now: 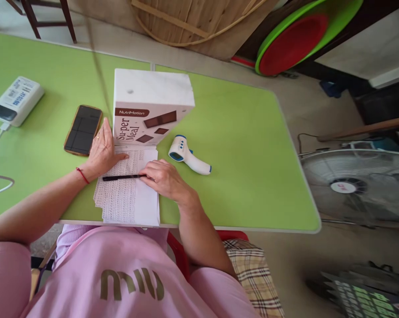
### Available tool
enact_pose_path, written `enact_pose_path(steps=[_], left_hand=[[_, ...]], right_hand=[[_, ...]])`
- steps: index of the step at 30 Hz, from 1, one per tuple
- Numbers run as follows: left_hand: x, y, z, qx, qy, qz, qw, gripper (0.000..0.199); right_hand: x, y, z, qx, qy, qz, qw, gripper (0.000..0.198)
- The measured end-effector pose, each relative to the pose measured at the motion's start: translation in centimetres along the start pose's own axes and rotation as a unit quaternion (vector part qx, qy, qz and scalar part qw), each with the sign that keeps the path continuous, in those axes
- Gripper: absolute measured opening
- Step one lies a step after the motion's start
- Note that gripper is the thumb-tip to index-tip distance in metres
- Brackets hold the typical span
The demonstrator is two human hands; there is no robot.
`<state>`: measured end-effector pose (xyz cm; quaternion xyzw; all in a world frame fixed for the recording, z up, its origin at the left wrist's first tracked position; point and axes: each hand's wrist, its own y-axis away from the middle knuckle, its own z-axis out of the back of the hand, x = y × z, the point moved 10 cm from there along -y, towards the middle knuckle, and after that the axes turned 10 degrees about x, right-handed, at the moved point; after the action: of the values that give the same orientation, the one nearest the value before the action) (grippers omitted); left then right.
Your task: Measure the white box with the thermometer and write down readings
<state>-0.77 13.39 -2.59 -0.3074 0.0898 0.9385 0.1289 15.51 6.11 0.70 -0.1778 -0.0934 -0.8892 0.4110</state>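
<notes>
Sheets of paper (146, 203) covered with handwriting lie at the table's near edge, the lower ones sticking out at the left. My left hand (104, 152) rests with fingers stretched out by the upper left of the sheets, its thumb across the writing. Its fingertips reach between a dark phone (83, 129) and a white box (153, 90) printed "NutriMotion Super Meal". A black pen (121, 178) lies level across the sheets, tip end to the left. My right hand (162, 177) is closed on the pen's right end. Just beyond that hand is a white-and-blue infrared thermometer (189, 155).
The green table (245, 154) has a white power bank (18, 99) with a cable at its left. A fan (348, 185) stands past the right edge. Green and red basins (295, 42) and a round wooden board (195, 20) lean beyond the far side.
</notes>
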Motion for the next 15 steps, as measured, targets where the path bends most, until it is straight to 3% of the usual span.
enact_pose_path(steps=[4, 8, 12, 15], left_hand=[[-0.1, -0.3, 0.2, -0.009, 0.013, 0.007, 1.000, 0.125], [-0.3, -0.2, 0.3, -0.005, -0.001, 0.025, 1.000, 0.124], [-1.1, 0.6, 0.8, -0.009, -0.030, 0.017, 0.999, 0.126], [-1.8, 1.1, 1.2, -0.014, -0.070, 0.018, 0.997, 0.133]], right_hand=[[-1.7, 1.7, 2.9, -0.063, -0.018, -0.023, 0.998, 0.011], [-3.5, 3.6, 5.9, -0.185, -0.118, -0.048, 0.974, 0.008], [-5.0, 4.6, 6.4, -0.341, -0.251, -0.103, 0.900, 0.008], [-5.2, 4.0, 4.8, -0.395, -0.335, -0.117, 0.847, 0.012]])
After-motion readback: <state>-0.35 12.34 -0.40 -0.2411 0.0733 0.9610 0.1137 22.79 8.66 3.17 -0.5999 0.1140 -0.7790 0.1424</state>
